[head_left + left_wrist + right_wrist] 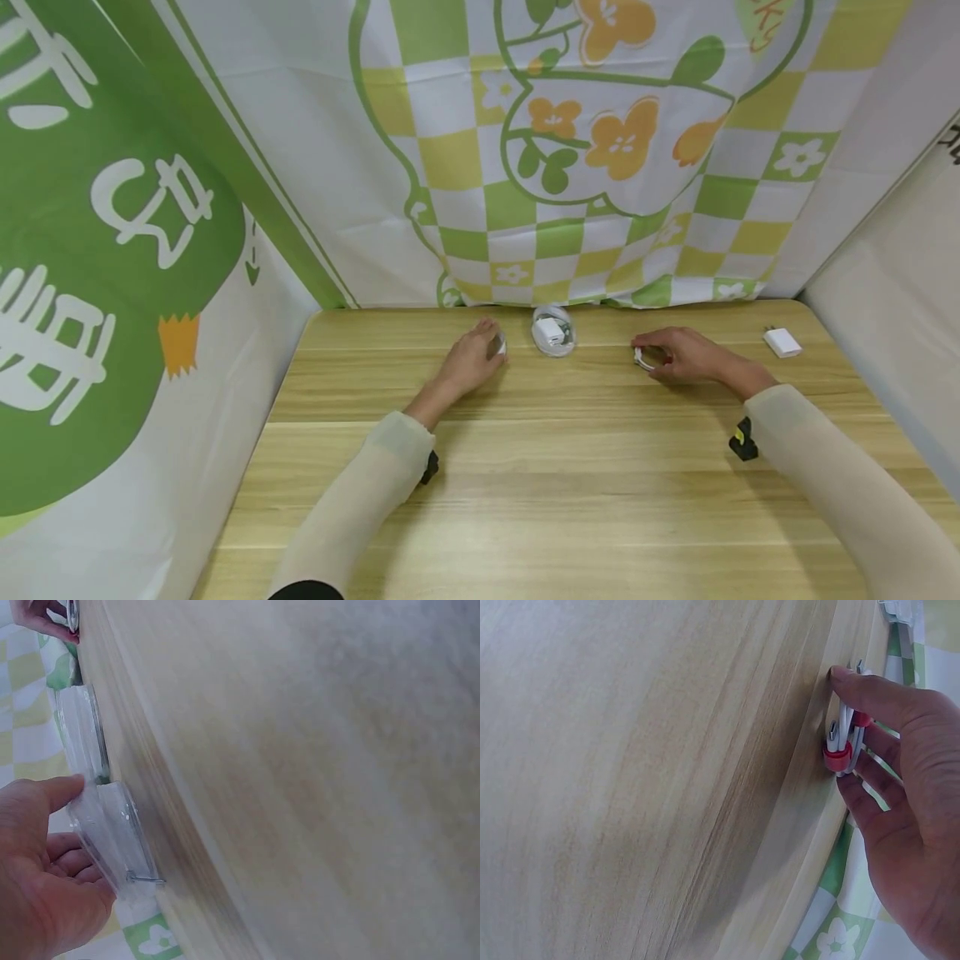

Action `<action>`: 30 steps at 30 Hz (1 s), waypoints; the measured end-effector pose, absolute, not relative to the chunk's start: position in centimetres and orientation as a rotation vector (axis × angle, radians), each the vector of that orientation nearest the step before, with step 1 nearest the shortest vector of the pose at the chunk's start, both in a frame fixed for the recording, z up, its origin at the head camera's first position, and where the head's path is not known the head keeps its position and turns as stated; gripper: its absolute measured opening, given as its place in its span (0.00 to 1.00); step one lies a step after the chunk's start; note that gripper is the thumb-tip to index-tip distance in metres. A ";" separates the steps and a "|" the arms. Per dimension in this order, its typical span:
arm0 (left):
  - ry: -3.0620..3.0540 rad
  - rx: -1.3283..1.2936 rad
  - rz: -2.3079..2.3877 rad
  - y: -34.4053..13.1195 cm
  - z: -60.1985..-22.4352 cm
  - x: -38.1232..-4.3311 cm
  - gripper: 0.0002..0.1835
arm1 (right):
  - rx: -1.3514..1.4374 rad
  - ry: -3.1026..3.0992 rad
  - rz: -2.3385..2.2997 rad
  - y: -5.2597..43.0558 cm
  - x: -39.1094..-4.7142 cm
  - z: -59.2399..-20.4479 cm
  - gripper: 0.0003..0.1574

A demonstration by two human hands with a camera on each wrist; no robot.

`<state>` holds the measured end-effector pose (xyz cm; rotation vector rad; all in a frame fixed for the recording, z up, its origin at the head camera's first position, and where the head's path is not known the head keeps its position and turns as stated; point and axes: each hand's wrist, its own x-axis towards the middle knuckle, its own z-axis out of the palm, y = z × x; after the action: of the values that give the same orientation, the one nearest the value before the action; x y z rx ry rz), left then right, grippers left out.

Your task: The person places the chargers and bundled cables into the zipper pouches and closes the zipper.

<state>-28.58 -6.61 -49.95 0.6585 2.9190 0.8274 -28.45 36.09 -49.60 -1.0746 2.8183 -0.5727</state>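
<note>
My left hand (467,360) holds a clear round plastic case (112,829) at the back of the table, thumb and fingers on its edges. Inside is something white, and a thin metal prong shows at its lower end; in the head view the hand hides most of it. A similar clear case (551,332), with a white plug adapter and cable in it, lies just to the right. Further right, my right hand (688,357) pinches a coiled white cable (843,724) with red ties (838,759) and metal connector ends, low over the wood.
A white plug adapter (783,342) lies at the table's back right, beyond my right hand. The wooden table (555,500) meets a hanging printed cloth (465,217) along its back edge. Cloth walls stand left and right.
</note>
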 end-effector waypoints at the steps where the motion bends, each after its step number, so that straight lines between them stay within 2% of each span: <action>1: 2.914 0.652 0.849 -6.6 -50.0 -28.6 0.36 | -1.070 2.816 -0.578 36.1 -28.4 -49.6 0.34; 18: 2.589 0.526 1.492 -7.8 -50.8 -28.9 0.32 | -0.948 2.834 -0.569 36.0 -28.5 -49.4 0.35; 30: 2.506 0.427 1.666 -8.7 -50.8 -29.4 0.26 | -0.915 2.869 -0.539 35.7 -28.5 -49.2 0.35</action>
<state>-29.36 -8.70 -50.84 0.4275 2.5056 1.6656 -28.46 35.71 -49.18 -0.9148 2.8689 -0.5387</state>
